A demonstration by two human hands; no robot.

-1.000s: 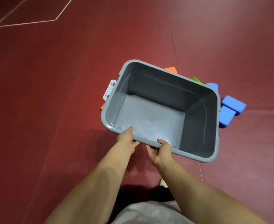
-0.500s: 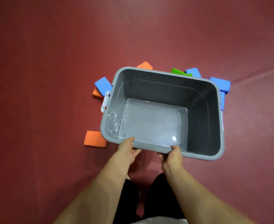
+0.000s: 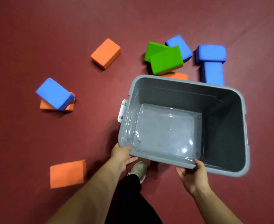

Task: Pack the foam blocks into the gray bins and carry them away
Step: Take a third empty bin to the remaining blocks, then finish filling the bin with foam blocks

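The gray bin (image 3: 226, 126) is gripped by both hands along its near rim. The left hand (image 3: 121, 155) is clamped on the near-left corner, thumb over the lip, fingers tucked beneath. The right hand (image 3: 192, 176) is closed on the same rim further right, thumb hooked inside, fingers under the edge. Both forearms are stretched forward and slightly spread from the bottom of the view.

The bin is seen mouth up and tipped toward the camera, nothing inside. Its long axis is laid left to right, skewed a little downward on the right. A white latch handle (image 3: 122, 110) is seen on its left end.

Foam blocks are scattered on the red floor (image 3: 36, 38). An orange block (image 3: 68, 173) lies near the left forearm. A blue block (image 3: 54, 93) is propped tilted on another orange one (image 3: 44, 105). Further off, a lone orange block (image 3: 106, 53) is seen. Beyond the bin, two green blocks (image 3: 165, 59) overlap, with blue blocks (image 3: 211, 62) just beside them. A gray shoe (image 3: 138, 170) is planted below the bin.
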